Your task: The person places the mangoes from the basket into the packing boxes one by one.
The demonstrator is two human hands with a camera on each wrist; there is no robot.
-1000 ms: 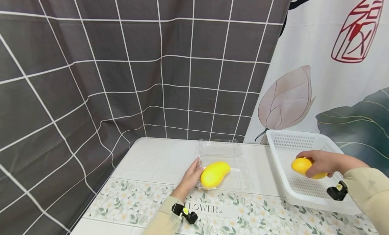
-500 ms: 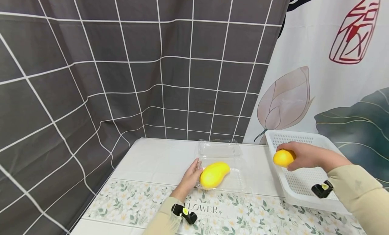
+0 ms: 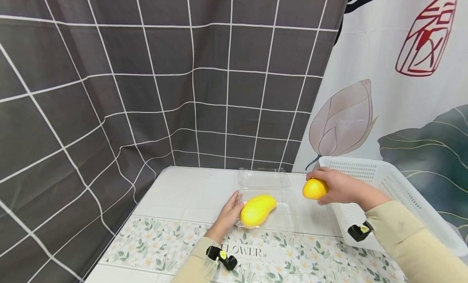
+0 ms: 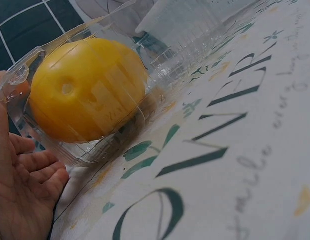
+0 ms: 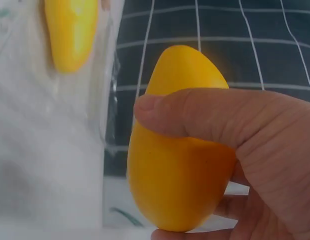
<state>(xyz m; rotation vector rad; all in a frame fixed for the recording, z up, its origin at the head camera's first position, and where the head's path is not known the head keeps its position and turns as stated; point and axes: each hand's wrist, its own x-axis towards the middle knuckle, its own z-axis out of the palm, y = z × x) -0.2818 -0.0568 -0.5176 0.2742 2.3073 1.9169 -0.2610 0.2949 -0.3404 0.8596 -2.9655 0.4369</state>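
A yellow mango (image 3: pixel 258 210) lies in the clear plastic clamshell box (image 3: pixel 287 218), whose lid is folded back. At the box's left side is my left hand (image 3: pixel 227 214), touching its edge near the mango; in the left wrist view its lower fingers lie loosely beside the box. My right hand (image 3: pixel 341 188) holds a second, more orange mango (image 3: pixel 314 189) over the table, between the box and the white basket. In the right wrist view the thumb lies across this mango (image 5: pixel 177 175), and the other fingers are partly hidden behind it.
The white perforated basket (image 3: pixel 369 167) stands at the table's right, partly behind my right forearm. A flower-printed strip (image 3: pixel 161 242) crosses the white table (image 3: pixel 190 189). A dark gridded curtain (image 3: pixel 212 88) hangs at the back and left, a white printed one (image 3: pixel 384 55) at the right.
My right hand has lifted the second mango out of the basket and carried it left, past the basket's left rim. The left hand, box and first mango have stayed in place.
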